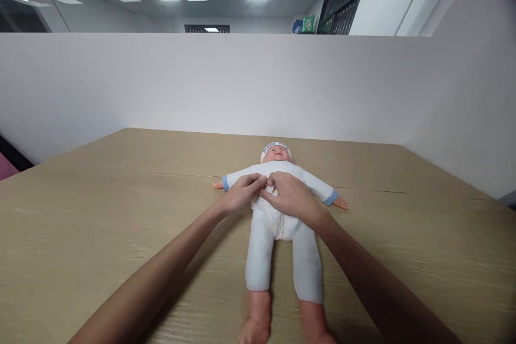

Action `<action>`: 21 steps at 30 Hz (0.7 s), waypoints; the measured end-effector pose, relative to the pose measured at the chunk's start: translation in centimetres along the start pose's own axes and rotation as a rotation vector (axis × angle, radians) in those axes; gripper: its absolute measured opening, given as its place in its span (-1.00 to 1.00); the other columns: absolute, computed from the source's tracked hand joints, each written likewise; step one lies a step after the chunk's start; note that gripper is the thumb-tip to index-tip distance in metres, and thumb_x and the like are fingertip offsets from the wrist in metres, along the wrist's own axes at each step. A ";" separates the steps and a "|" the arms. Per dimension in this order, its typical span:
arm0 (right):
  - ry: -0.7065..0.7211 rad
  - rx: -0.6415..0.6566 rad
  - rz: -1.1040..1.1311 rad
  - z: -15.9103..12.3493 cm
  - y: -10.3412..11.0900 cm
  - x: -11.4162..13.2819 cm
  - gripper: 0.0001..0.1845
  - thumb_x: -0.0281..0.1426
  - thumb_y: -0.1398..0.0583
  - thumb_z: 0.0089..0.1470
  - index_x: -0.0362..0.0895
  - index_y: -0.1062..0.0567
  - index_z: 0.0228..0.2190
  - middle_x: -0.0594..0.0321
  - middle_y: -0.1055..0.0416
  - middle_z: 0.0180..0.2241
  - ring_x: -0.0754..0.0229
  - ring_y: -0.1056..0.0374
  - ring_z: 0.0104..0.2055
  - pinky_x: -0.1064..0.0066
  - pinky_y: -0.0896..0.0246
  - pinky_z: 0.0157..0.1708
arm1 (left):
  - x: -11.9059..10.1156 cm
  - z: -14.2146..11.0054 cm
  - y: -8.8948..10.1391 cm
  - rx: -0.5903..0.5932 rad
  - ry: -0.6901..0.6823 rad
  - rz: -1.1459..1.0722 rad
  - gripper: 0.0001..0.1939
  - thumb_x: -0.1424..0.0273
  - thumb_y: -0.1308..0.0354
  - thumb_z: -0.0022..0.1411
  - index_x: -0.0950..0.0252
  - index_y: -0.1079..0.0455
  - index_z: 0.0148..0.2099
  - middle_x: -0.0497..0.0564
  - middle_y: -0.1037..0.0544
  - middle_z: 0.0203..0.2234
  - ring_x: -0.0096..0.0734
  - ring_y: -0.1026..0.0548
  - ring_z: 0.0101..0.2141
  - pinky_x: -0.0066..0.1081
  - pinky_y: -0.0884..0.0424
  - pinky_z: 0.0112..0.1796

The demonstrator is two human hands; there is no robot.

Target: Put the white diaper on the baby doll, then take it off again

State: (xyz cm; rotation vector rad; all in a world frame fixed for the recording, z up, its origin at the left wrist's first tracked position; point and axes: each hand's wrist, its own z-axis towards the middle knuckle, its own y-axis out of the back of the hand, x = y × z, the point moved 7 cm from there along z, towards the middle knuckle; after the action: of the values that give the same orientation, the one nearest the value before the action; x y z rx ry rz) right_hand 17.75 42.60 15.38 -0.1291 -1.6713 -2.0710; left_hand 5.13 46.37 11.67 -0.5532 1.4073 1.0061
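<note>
A baby doll [278, 153] lies on its back, arms spread, with its head toward the wall. It wears a white long-sleeved top with blue cuffs, white leggings and a lettered white cap. A white diaper [282, 224] covers its hips, over the leggings. At the doll's belly, my left hand [245, 192] has its fingers pinched at the diaper's upper front edge. My right hand [291, 194] meets it from the other side, fingers curled on the same edge. A small patch with a yellowish print shows between the hands; my fingers partly hide it.
The doll rests on a wide wood-coloured tabletop [121, 236] with thin seam lines. A low white partition [242, 83] rises behind it, and a white wall [455, 97] stands at right. A green package [308, 23] is visible beyond the partition. Something pink [7, 166] shows at the left edge.
</note>
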 end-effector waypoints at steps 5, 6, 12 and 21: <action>-0.011 0.055 0.067 0.1 0.4 -0.8 -0.63 -0.31 -0.08 0.41 -0.04 -0.19 -0.48 0.32 -0.38 -0.41 0.21 -0.20 -0.41 0.34 0.04 -0.38 | 2.2 -0.2 2.1 -0.231 -0.049 0.030 -0.48 -0.05 -0.19 0.41 0.23 -0.43 0.16 0.04 -0.50 -0.13 -0.29 -0.43 -0.15 -0.33 -0.39 -0.12; -0.015 0.052 0.065 0.2 0.4 -1.0 -0.64 -0.32 -0.08 0.41 -0.04 -0.19 -0.48 0.33 -0.37 -0.42 0.22 -0.18 -0.41 0.34 0.04 -0.39 | 2.7 -0.1 2.0 -0.233 -0.053 0.056 -0.49 -0.05 -0.21 0.40 0.24 -0.41 0.13 0.01 -0.48 -0.17 -0.31 -0.42 -0.19 -0.34 -0.38 -0.16; -0.036 0.011 0.062 0.2 0.1 -1.6 -0.70 -0.37 -0.12 0.32 -0.04 -0.22 -0.47 0.34 -0.39 -0.43 0.21 -0.21 -0.41 0.33 0.07 -0.40 | 3.6 0.4 0.9 -0.190 -0.112 0.135 -0.56 -0.07 -0.15 0.43 0.24 -0.36 -0.17 -0.11 -0.36 -0.43 -0.40 -0.29 -0.41 -0.37 -0.28 -0.33; 0.070 -0.330 0.002 -3.5 2.9 0.7 -0.66 -0.65 -0.05 0.15 -0.07 -0.38 -0.11 0.10 -0.47 -0.05 0.02 -0.42 -0.04 0.29 -0.18 -0.20 | -3.1 -4.2 0.0 -0.628 -0.263 0.380 -0.79 0.24 -0.01 0.58 0.21 -0.40 -0.02 0.07 -0.54 -0.05 -0.21 -0.36 -0.12 -0.22 -0.28 -0.05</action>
State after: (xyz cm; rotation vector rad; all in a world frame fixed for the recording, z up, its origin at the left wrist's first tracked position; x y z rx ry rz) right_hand 19.09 38.65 17.34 -0.1627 -1.2771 -2.3066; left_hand 3.28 42.17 14.03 -0.5854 0.9625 1.7842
